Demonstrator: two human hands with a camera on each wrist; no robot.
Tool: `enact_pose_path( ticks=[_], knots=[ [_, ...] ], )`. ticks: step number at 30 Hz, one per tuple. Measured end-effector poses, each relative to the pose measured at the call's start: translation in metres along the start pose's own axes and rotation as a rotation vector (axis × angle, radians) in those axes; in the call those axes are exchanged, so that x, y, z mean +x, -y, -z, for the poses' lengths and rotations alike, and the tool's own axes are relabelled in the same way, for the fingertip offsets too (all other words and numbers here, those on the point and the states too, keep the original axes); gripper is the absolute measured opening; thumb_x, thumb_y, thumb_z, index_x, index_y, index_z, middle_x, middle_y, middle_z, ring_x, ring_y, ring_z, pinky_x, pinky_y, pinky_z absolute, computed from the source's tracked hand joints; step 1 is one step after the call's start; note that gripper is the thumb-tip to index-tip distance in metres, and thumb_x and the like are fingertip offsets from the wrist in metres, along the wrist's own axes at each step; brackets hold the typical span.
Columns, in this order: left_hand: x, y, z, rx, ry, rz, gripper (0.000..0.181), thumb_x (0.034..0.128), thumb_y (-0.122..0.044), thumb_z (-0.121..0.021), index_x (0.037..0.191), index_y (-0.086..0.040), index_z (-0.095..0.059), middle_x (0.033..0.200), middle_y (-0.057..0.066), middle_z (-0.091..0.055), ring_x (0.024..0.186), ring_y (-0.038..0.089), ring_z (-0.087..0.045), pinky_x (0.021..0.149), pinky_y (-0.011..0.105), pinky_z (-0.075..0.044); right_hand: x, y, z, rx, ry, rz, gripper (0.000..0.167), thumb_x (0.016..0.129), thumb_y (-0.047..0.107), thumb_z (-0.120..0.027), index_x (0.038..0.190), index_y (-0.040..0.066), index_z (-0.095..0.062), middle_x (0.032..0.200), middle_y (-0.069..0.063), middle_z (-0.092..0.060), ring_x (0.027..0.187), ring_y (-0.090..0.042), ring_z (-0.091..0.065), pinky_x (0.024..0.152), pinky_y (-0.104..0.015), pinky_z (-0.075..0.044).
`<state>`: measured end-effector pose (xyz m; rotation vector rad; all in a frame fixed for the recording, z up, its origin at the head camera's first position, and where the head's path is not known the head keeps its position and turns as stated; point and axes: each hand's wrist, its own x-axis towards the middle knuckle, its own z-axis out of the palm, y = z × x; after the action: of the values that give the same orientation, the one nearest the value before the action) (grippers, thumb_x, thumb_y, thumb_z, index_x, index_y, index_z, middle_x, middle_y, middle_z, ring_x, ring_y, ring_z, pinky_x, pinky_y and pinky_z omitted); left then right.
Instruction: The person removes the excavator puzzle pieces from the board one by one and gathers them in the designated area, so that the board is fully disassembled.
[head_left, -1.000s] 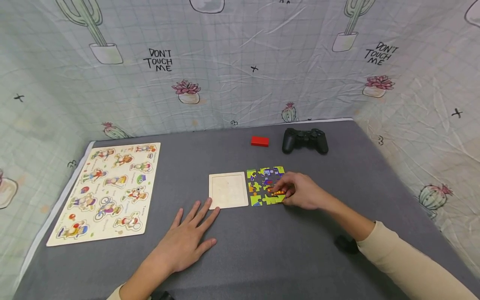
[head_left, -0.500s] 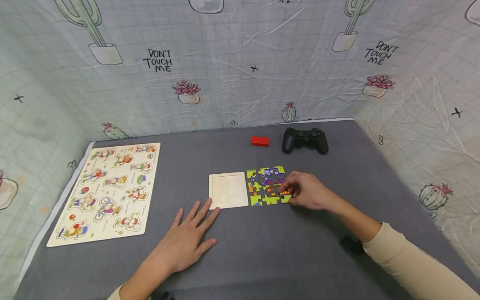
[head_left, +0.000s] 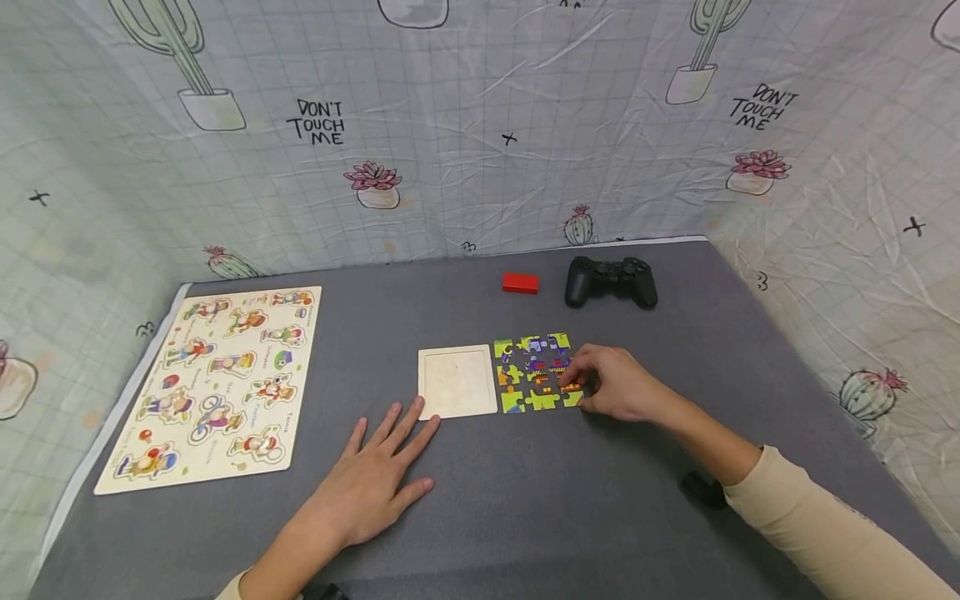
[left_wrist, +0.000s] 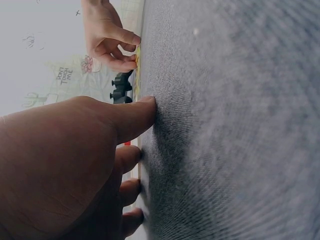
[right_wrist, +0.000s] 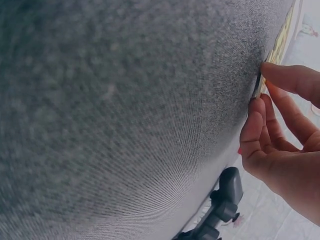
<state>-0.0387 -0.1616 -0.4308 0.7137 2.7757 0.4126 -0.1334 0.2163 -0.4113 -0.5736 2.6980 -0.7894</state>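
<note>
Several colourful jigsaw pieces [head_left: 542,402] lie in loose rows with small gaps between them. At the right side of these rows my right hand [head_left: 617,383] pinches the edge of a jigsaw piece [head_left: 573,399] between thumb and curled fingers. In the right wrist view the edge of that jigsaw piece [right_wrist: 258,90] shows between the fingertips, low over the cloth. A shallow wooden puzzle tray [head_left: 455,381] lies bare just left of the pieces. Spread flat on the table, my left hand [head_left: 371,483] has fingertips at the tray's lower left corner.
A large wooden picture board [head_left: 217,383] lies at the left of the grey table [head_left: 480,517]. Behind the jigsaw pieces are a red block [head_left: 521,283] and a black game controller [head_left: 611,282]. A patterned cloth [head_left: 450,167] hangs around the back and sides.
My right hand has shifted slightly right, and the lower right jigsaw piece has moved right with it, widening the gap to its neighbours. My left hand and the tray stay put.
</note>
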Motion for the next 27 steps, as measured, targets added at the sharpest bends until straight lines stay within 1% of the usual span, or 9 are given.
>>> enact_pose_path(
  ticks=[16,23,27],
  knots=[
    [-0.0013,-0.0007,-0.0021,0.011,-0.010,-0.004,0.074,0.1019,-0.052,-0.061,0.165,-0.025,-0.033,0.176,0.002,-0.015,0.161,0.037,-0.021,0.122,0.073,-0.018,-0.0021,0.0003,0.0004,-0.027,0.026,-0.024,0.032,0.081,0.002,-0.085,0.107,0.018,-0.081,0.109,0.000,-0.067,0.094,-0.019,-0.060,0.075,-0.030,-0.052],
    [0.0002,-0.0015,-0.0034,0.009,-0.008,-0.006,0.074,0.1025,-0.052,-0.060,0.165,-0.025,-0.032,0.176,0.002,-0.015,0.161,0.037,-0.020,0.123,0.072,-0.017,-0.0046,-0.0017,0.0010,-0.038,0.003,-0.004,0.034,0.079,0.002,-0.087,0.108,0.017,-0.081,0.107,0.000,-0.067,0.093,-0.018,-0.059,0.073,-0.029,-0.051],
    [-0.0002,-0.0021,-0.0041,0.006,-0.003,0.000,0.074,0.1021,-0.052,-0.061,0.165,-0.025,-0.033,0.176,0.002,-0.016,0.161,0.037,-0.021,0.123,0.072,-0.018,-0.0088,0.0005,0.0033,-0.017,-0.016,0.000,0.035,0.078,0.003,-0.088,0.110,0.016,-0.080,0.110,-0.002,-0.068,0.095,-0.020,-0.060,0.072,-0.029,-0.052]
  ],
)
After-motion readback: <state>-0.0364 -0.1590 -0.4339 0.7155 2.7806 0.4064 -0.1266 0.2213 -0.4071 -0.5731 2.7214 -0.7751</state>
